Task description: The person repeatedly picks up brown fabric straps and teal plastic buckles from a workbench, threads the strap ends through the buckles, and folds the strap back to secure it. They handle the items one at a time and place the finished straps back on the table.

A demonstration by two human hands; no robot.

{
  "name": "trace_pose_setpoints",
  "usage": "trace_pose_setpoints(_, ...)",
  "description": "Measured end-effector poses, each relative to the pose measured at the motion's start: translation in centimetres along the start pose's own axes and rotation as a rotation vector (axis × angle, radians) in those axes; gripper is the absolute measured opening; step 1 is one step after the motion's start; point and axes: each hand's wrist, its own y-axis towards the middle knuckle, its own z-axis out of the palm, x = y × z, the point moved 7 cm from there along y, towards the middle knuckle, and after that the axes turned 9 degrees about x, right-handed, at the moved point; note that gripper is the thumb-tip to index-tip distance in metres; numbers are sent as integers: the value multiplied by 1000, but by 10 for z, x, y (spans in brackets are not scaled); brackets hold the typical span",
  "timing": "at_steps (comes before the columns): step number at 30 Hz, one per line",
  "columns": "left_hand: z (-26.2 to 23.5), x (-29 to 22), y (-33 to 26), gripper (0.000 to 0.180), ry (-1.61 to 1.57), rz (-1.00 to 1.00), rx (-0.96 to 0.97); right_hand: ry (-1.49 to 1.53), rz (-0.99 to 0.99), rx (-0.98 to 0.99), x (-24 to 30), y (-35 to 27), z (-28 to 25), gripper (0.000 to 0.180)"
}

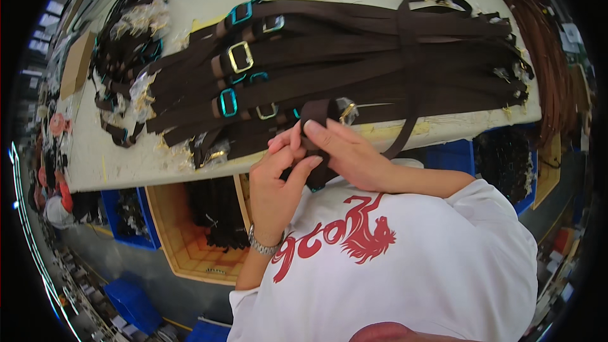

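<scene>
At the table's near edge both my hands grip one dark brown strap [318,113], folded into a loop. My right hand [354,155] is closed, its thumb pressed flat on the loop. Beside it, my left hand [278,177] pinches the strap lower down; its fingertips are partly hidden. A gold-coloured metal piece in clear plastic [346,111] shows just beyond my right fingers. Farther off lies a thick pile of dark brown straps [329,54]. Its left ends carry a gold square buckle [240,57] and several buckles in teal film, one a rectangular buckle [228,102].
The pale table [88,164] bears another heap of dark straps with plastic-wrapped ends [136,19] at left, near a cardboard box [77,66]. Reddish-brown straps [557,88] hang at the right. Below stand a wooden crate [168,228] and a blue bin [149,218], both holding dark items.
</scene>
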Motion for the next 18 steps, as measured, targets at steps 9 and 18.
trace_pose_setpoints(9,-2,-18,1,10,521,292,49,0,135,-7,-2,0,0,56)
trace_pose_setpoints(18,17,-30,24,31,660,540,-106,-18,35,-168,-16,3,-18,53)
